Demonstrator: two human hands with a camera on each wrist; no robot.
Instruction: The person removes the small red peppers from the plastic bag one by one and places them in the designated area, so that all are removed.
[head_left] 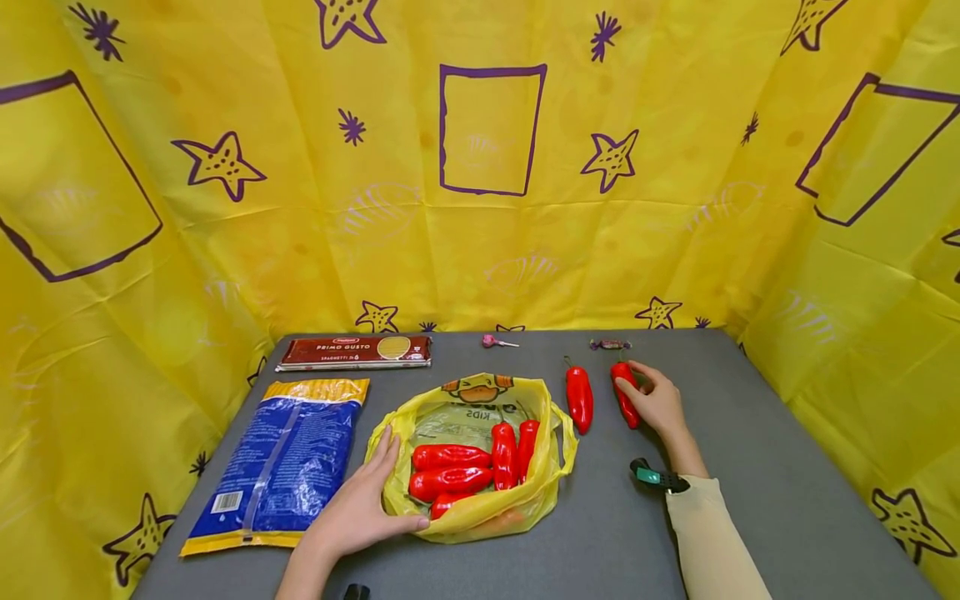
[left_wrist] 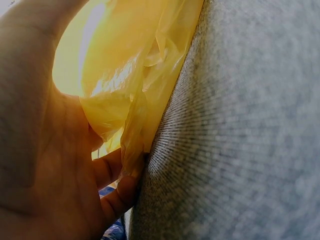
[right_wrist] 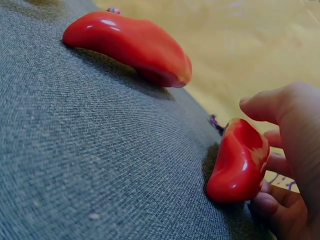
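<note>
A yellow plastic bag (head_left: 525,512) with a cartoon duck print stands wide-mouthed at the table's centre, holding several red peppers (head_left: 452,481). My left hand (head_left: 358,508) cups the bag's near-left side, its fingers extended along the outside and the thumb by the front rim. Thin plastic drapes against those fingers in the left wrist view. On the right, my right hand (head_left: 660,404) reaches around a red pepper (right_wrist: 237,170) lying on the table. Its thumb stands off the pepper in the right wrist view, while the other fingers are beside it. Another red pepper (head_left: 579,400) lies just left.
A blue and yellow packet (head_left: 300,458) lies left of the bag, with a spaghetti pack (head_left: 360,352) behind it. Along the back are a pink lollipop (head_left: 491,341) and a wrapped candy (head_left: 611,344). Yellow printed cloth (head_left: 495,242) walls the grey table (head_left: 600,542).
</note>
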